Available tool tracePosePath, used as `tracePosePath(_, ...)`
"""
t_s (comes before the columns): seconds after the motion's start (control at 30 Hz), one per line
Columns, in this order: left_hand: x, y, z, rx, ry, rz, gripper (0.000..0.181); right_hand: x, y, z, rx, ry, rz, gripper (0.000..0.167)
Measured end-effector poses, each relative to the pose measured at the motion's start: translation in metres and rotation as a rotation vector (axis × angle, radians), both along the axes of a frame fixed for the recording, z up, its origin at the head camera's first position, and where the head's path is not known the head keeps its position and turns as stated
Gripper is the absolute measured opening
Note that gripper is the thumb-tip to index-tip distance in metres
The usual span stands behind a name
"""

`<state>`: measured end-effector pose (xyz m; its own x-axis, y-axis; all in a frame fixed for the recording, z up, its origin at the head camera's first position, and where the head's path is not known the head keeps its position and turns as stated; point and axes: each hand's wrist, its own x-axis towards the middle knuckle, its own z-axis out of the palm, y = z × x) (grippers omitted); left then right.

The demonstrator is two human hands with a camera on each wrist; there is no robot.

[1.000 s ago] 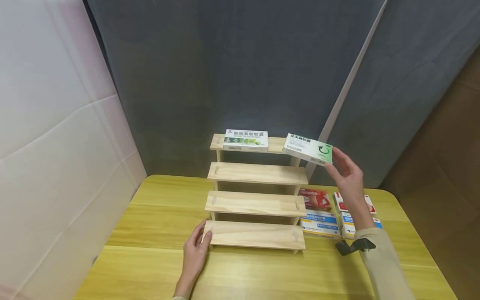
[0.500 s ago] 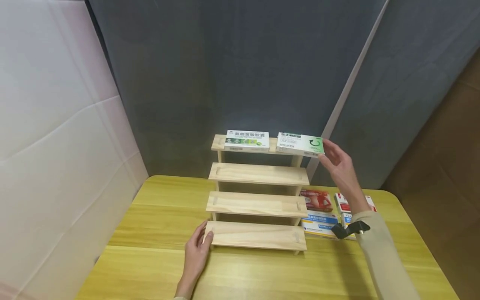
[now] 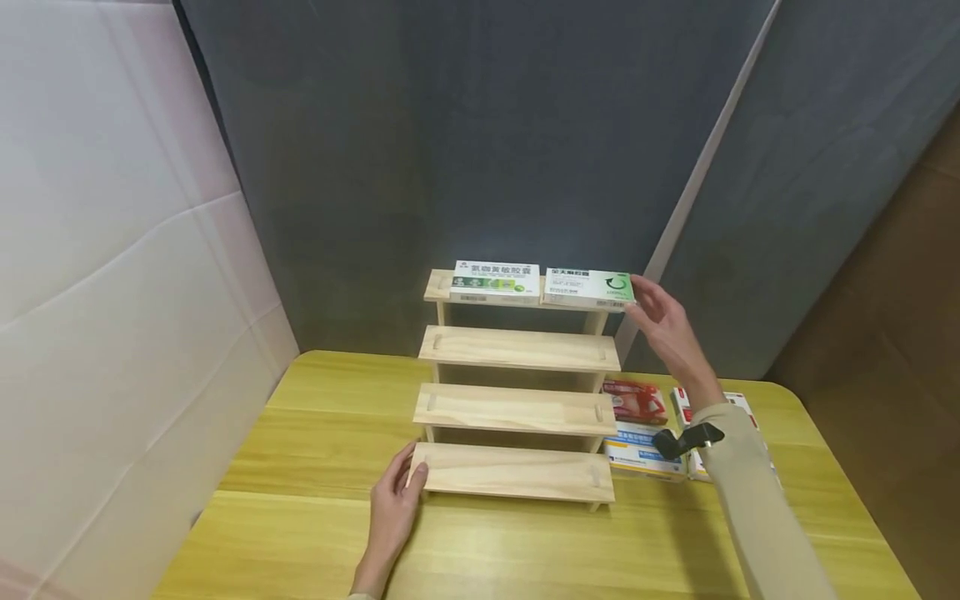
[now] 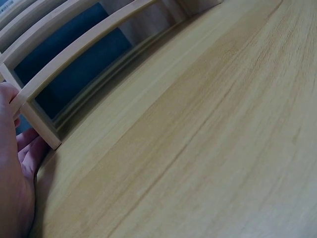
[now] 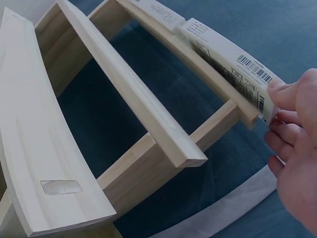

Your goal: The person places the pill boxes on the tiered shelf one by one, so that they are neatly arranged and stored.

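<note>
A stepped wooden rack (image 3: 513, 411) of pale boards stands on the table. My left hand (image 3: 392, 510) grips the left end of its lowest board, thumb on top; the left wrist view shows that hand (image 4: 17, 163) at the rack's corner leg. On the top board lie two flat boxes side by side: a white-green box (image 3: 495, 281) at the left and a white box with a green circular arrow (image 3: 587, 287) at the right. My right hand (image 3: 671, 333) pinches the right end of the arrow box; in the right wrist view thumb and fingers hold that box (image 5: 233, 62).
Right of the rack, on the yellow wooden table (image 3: 315, 467), lie a red box (image 3: 635, 402), a blue-white box (image 3: 645, 454) and other boxes partly hidden by the right arm. A grey curtain (image 3: 450, 150) hangs behind, with a white panel (image 3: 135, 250) at the left.
My right hand has moved left and slightly up with the arrow box, which has gone from tilted beside the top board to lying along it, close to the other box. My left hand has stayed put.
</note>
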<state>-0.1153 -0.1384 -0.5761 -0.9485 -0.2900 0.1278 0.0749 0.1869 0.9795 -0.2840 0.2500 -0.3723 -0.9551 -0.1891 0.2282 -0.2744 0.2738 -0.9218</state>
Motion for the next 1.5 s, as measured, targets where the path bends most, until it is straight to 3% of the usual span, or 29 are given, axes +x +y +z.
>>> tracePosePath(0.4,-0.003,0.003,0.000,0.000,-0.021,0.010,0.043,-0.009,0.000,-0.007,0.008,-0.037,0.052,0.071)
tracePosePath(0.87,-0.004,0.001,-0.001,-0.011,-0.022,-0.005,0.043,-0.014,-0.008,-0.009,0.046,-0.038,0.050,0.072)
tracePosePath(1.3,-0.010,0.002,-0.002,-0.035,-0.004,0.001,0.043,-0.019,-0.011,-0.009,0.075,0.018,0.031,0.073)
tracePosePath(1.5,-0.012,0.002,-0.003,-0.035,0.002,-0.008,0.043,-0.015,-0.005,-0.007,0.072,0.006,-0.018,0.077)
